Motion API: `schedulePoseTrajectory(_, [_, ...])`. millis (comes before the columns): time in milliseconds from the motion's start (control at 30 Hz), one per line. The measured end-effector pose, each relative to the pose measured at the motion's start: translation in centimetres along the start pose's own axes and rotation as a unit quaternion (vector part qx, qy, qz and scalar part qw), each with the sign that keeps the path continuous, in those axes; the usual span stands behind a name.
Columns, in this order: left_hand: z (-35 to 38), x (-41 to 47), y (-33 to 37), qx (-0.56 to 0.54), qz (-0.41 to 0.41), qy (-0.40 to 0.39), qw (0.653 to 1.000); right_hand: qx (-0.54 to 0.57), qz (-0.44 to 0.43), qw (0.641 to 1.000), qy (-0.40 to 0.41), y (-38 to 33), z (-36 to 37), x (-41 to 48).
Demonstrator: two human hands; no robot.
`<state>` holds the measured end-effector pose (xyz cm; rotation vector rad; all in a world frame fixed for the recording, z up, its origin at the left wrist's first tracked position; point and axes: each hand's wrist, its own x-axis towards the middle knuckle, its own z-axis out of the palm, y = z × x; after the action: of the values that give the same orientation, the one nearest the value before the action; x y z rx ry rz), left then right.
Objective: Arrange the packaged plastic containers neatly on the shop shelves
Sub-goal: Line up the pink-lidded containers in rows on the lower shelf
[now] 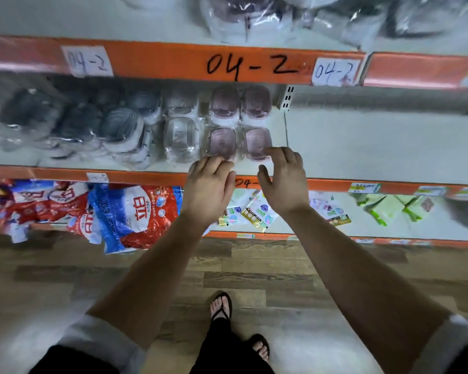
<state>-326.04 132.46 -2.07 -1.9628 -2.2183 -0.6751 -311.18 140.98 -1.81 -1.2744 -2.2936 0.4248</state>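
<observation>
left hand [210, 184] and right hand [284, 182] touch pink containers [256, 141] with relaxed fingertips.

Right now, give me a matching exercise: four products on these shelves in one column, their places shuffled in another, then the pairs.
1. grey-lidded containers
2. clear containers
3. pink-lidded containers
4. red and blue bags

A. lower shelf, left
B. right end of the stocked row, middle shelf
C. middle shelf, left part
D. between the grey and pink lids

Pairs: 1-C, 2-D, 3-B, 4-A
</observation>
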Motion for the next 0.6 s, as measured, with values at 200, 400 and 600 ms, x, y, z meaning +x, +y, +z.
schedulePoseTrajectory(200, [-8.6, -0.8, 2.1, 0.040, -0.004, 0.082, 0.996, 0.055, -0.054, 0.995, 0.058, -5.5, -7.0, -1.3])
schedulePoseTrajectory(400, [-15.4, 1.2, 0.9, 0.047, -0.016, 0.149, 0.988, 0.081, -0.107, 0.986, 0.103, -10.5, -12.0, 1.1])
schedulePoseTrajectory(600, [-19.9, 5.0, -4.4, 0.075, -0.030, 0.164, 0.983, 0.074, -0.157, 0.976, 0.134, -15.4, -12.5, 6.1])
